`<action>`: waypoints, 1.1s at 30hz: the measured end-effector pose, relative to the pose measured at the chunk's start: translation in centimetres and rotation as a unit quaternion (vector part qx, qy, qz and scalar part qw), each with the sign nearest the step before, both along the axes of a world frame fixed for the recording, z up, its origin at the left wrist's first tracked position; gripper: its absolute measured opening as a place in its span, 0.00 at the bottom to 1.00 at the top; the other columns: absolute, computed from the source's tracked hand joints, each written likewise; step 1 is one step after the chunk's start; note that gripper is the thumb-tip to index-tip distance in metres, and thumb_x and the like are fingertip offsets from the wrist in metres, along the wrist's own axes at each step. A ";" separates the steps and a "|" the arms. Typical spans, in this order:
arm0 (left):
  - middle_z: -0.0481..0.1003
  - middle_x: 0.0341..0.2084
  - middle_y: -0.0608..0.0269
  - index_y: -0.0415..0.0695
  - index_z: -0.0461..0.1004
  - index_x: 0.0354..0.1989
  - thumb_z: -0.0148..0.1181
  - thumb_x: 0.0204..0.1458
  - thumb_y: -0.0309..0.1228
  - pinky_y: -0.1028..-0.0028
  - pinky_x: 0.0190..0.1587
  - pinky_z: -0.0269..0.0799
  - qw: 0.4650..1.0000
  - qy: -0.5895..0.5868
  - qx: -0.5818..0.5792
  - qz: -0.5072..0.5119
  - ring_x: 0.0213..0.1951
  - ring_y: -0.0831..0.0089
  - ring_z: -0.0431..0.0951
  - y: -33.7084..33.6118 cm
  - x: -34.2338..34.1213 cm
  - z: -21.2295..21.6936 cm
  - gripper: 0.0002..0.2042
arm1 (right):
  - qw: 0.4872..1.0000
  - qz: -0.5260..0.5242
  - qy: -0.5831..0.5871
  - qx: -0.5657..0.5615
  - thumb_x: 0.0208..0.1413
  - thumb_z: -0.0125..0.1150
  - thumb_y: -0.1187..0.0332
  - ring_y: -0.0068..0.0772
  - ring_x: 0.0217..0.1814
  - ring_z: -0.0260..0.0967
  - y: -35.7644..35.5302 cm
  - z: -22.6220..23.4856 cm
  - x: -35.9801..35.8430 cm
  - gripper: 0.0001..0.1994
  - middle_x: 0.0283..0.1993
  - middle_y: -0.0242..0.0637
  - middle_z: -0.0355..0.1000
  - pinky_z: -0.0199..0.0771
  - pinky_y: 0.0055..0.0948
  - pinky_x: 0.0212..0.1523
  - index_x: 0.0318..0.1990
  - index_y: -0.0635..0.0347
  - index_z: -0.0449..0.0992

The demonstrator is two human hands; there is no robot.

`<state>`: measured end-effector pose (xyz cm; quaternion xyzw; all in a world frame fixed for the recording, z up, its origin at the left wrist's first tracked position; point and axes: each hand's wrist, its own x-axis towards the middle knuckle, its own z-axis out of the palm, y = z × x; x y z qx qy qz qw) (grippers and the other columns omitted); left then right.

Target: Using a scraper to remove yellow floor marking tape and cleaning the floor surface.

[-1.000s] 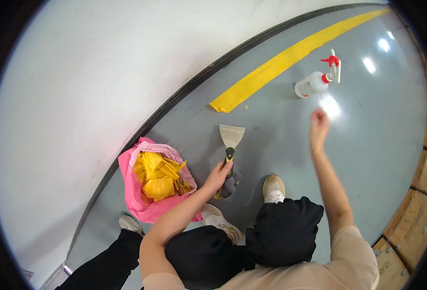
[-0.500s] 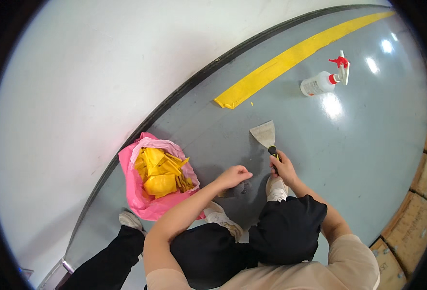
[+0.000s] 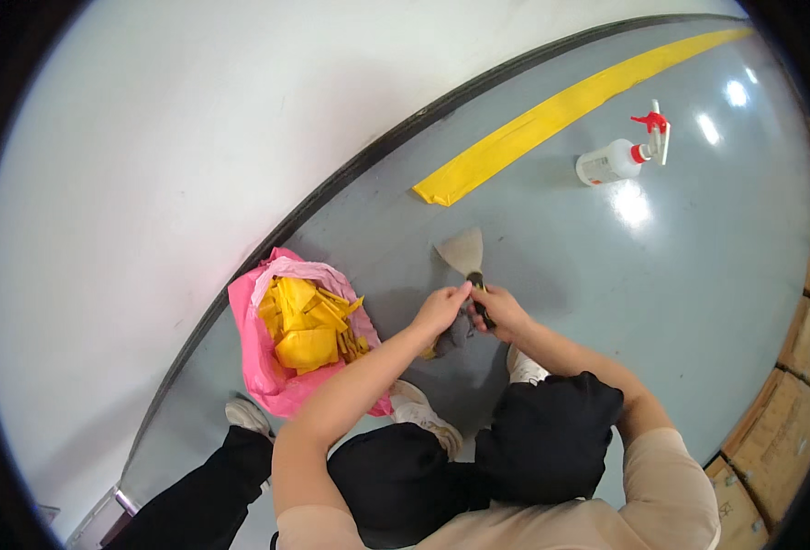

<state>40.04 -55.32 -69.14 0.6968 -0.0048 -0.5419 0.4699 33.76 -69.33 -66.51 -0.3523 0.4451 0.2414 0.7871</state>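
Note:
My right hand (image 3: pixel 504 314) is wrapped round the dark handle of a putty knife (image 3: pixel 462 251), its broad metal blade pointing away from me above the floor. Fingers closed in a pinch, my left hand (image 3: pixel 441 308) meets the knife near the top of its handle. Whether it grips the handle or some small bit is hidden. To the left stands an open pink bag (image 3: pixel 251 341) filled with crumpled yellow tape pieces (image 3: pixel 307 349). Farther off, a wide strip of yellow tape (image 3: pixel 533 124) is stuck along the floor, its near end ragged.
A white spray bottle (image 3: pixel 609 163) with a red trigger lies at the far right. Beyond the dark skirting (image 3: pixel 368 158) rises a white wall (image 3: pixel 176 156). Wooden crates (image 3: pixel 776 440) line the right edge. Another person's black-trousered leg (image 3: pixel 208 490) is at lower left.
The putty knife has moved left and been drawn in between my hands. My left hand has risen to meet it. A small yellow scrap near the tape's end no longer shows.

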 end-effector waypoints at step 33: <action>0.70 0.48 0.57 0.37 0.65 0.53 0.45 0.54 0.53 0.70 0.54 0.59 0.991 0.103 -0.026 0.086 0.51 0.70 0.67 -0.4 -2.4 4.8 0.30 | 0.989 -0.076 -0.070 -0.109 0.57 0.51 0.58 0.21 0.17 0.54 4.5 -3.3 -1.4 0.13 0.19 0.28 0.60 0.53 0.23 0.17 0.29 0.57 0.65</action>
